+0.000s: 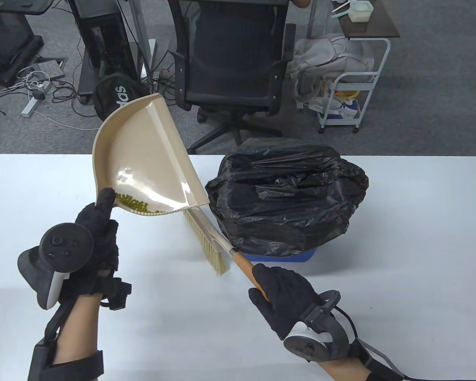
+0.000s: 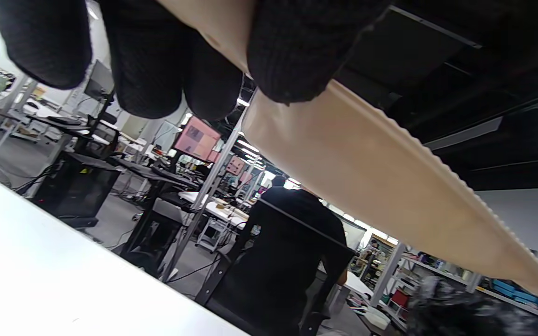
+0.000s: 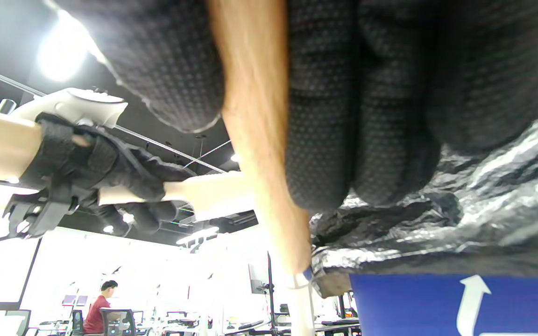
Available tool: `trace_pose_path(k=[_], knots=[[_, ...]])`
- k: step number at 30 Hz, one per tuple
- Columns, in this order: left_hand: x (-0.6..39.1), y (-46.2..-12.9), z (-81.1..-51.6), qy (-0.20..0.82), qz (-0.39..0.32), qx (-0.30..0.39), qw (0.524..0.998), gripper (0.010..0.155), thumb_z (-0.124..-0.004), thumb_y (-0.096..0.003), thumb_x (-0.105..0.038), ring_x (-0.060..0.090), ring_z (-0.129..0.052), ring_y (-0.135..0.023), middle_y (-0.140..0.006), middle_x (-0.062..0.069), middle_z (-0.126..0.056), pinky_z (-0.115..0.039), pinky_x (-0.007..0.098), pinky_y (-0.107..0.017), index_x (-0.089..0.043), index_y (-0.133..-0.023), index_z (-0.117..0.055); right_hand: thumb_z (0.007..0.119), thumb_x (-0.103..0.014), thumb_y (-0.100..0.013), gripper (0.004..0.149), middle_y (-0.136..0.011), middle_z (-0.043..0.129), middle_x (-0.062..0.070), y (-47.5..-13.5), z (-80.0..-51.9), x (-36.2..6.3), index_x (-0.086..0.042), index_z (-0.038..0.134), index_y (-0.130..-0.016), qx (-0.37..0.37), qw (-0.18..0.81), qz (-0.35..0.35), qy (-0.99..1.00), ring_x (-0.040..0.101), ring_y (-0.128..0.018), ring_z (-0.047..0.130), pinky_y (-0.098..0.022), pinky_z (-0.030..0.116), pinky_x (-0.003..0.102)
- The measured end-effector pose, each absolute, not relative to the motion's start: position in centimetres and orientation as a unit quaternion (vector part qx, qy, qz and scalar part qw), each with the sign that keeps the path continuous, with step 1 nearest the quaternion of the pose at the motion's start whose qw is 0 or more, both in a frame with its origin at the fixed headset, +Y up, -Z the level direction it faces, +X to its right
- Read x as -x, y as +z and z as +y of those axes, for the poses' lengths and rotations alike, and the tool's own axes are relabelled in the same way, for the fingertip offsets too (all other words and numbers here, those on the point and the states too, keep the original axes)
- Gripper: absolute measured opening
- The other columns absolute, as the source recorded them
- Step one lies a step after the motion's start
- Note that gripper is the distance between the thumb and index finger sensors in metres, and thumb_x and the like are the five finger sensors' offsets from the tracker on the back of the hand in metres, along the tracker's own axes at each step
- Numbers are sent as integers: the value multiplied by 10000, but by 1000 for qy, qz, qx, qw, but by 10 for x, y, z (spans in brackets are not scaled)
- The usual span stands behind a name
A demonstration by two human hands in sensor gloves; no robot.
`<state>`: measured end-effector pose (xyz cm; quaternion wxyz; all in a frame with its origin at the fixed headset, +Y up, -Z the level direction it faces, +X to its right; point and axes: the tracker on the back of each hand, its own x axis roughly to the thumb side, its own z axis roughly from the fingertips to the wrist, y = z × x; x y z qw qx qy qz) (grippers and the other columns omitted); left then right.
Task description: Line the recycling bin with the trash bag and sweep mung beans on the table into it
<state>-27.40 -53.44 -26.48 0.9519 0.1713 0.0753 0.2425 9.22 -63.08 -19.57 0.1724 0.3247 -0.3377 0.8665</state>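
My left hand (image 1: 97, 224) grips the rear edge of a beige dustpan (image 1: 146, 158) and holds it raised and tilted above the white table (image 1: 400, 238). A small heap of green mung beans (image 1: 135, 203) lies in the pan's low corner, close to my thumb. From below, the dustpan (image 2: 381, 177) shows its pale underside, with my fingers (image 2: 147, 65) curled round it. My right hand (image 1: 289, 297) grips the wooden handle (image 3: 259, 130) of a hand brush (image 1: 210, 238), whose bristles angle under the pan's edge. The blue recycling bin (image 1: 301, 256), lined with a black trash bag (image 1: 289, 194), stands just right of the brush.
Behind the table stand a black office chair (image 1: 234, 63), a white wire trolley (image 1: 349, 99) and a black backpack (image 1: 117, 97) on the floor. A person in dark clothes (image 2: 292, 252) is seated beyond the table in the left wrist view.
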Motion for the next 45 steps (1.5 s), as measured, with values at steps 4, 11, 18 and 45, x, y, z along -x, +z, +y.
trace_pose_path(k=[4,11,18,45], knots=[[243,-275,-522,243,59,-167,954,596,-858,-512,-187,587,-862,-889,-1031,255,-858,-717,780,-580,-287,-1081,-710,837,-356,-487,555,-605,1053,250,-194,-631,-91,44,874,-869,-327,169,-339,866,445,-512,1074,-371,892,564],[189,-295,-508,187,40,-167,967,601,-860,-511,-186,582,-866,-891,-1031,251,-861,-719,780,-582,-292,-1082,-707,838,-357,-486,555,-605,1054,251,-193,-632,-90,42,873,-870,-330,164,-340,865,446,-511,1075,-371,892,563],[165,-304,-502,137,42,-174,974,601,-863,-510,-184,577,-869,-891,-1030,248,-863,-717,781,-585,-293,-1080,-709,839,-357,-487,555,-606,1054,250,-191,-632,-89,42,874,-870,-335,162,-341,863,445,-512,1075,-371,893,563],[115,-293,-473,-66,14,-235,970,611,-873,-505,-183,563,-868,-907,-1036,227,-864,-702,787,-603,-304,-1080,-703,841,-359,-486,555,-608,1054,248,-187,-634,-86,38,873,-873,-342,156,-342,861,442,-513,1075,-372,893,561]])
